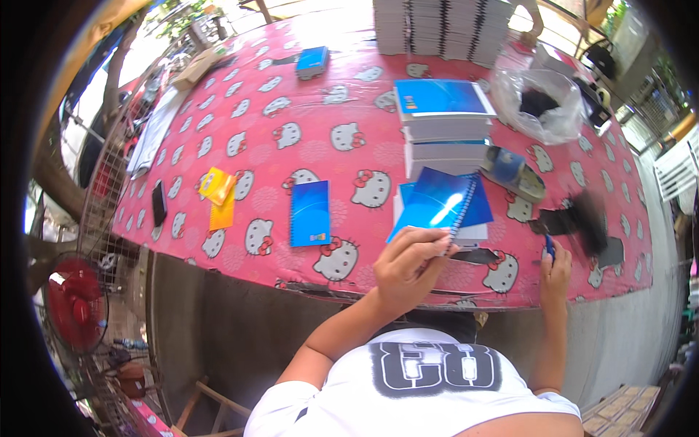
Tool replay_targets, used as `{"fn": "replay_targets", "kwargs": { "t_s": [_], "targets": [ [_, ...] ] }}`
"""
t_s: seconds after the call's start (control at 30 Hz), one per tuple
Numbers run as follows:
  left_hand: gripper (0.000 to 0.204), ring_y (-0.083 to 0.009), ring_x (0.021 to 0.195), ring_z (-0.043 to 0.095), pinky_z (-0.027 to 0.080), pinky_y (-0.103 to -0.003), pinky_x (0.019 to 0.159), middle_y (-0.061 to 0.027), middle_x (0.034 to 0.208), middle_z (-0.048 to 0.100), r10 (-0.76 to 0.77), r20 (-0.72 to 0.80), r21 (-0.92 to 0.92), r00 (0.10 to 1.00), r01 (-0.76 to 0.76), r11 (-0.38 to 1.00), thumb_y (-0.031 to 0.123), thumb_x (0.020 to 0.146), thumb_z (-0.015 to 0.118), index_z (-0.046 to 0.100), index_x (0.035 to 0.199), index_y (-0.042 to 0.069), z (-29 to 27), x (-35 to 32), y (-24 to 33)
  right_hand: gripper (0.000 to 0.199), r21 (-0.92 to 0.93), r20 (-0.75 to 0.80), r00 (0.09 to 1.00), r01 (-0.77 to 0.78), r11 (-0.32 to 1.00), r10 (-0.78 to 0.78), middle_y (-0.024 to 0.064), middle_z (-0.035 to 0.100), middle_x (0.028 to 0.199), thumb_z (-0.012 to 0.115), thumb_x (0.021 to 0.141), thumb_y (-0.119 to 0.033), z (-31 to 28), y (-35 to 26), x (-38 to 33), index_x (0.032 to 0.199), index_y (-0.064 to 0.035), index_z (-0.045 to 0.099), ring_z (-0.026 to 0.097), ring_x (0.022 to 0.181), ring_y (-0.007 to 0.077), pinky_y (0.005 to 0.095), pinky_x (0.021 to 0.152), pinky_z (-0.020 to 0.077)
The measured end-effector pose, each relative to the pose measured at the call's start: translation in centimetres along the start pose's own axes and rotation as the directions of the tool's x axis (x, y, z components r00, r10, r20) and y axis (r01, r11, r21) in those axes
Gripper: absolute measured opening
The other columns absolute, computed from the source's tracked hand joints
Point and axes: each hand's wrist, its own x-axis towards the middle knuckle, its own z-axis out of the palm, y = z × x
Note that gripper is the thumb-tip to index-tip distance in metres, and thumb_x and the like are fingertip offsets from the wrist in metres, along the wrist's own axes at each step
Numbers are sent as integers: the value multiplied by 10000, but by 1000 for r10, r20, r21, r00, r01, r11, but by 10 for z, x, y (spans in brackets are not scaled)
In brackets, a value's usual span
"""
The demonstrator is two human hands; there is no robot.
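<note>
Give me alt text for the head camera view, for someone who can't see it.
A person's left hand holds a blue spiral-bound notebook above a table with a pink cat-print cover; the right hand holds a blue object too small to identify. Tall book stacks stand at the far side, with a clear plastic bag toward the right.
</note>
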Motion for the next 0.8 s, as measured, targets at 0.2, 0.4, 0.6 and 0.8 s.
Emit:
{"fn": "replay_targets", "kwargs": {
  "t_s": [0.2, 0.4, 0.6, 0.8],
  "targets": [
    [255, -230, 814, 674, 545, -300, 660, -138, 936, 691, 57, -15, 40, 998, -56, 998, -75, 679, 797, 662, 881, 1, 3, 5, 4, 441, 390, 24, 869, 447, 805, -495, 182, 520, 1095, 661, 846, -170, -29, -141, -21, 1246, -31, 534, 518, 1012, 322, 404, 864, 423],
    [277, -231, 811, 667, 537, -304, 673, -145, 945, 688, 68, -6, 29, 998, -68, 997, -109, 683, 759, 668, 925, -9, 2, 6, 3, 452, 391, 50, 857, 456, 800, -513, 177, 536, 1065, 690, 840, -207, -20, -160, -20, 1235, -34, 556, 549, 941, 332, 395, 809, 451],
    [224, -223, 825, 664, 527, -346, 721, -132, 962, 696, 217, 76, 91, 973, -224, 970, -73, 746, 721, 671, 953, -3, -12, 14, 0, 448, 777, 434, 810, -114, 619, -395, 165, 555, 1061, 673, 860, -267, -17, -152, -18, 1214, -11, 574, 570, 948, 302, 384, 811, 458],
    [195, -218, 873, 639, 529, -355, 749, -158, 971, 674, 229, -219, 336, 948, -147, 930, -49, 842, 645, 622, 1035, -47, -92, 36, 5, 456, 341, 199, 931, 226, 913, -305, 179, 547, 1117, 691, 834, -255, -6, -93, -21, 1207, -17, 587, 542, 1043, 334, 412, 880, 437]
  ]
}}
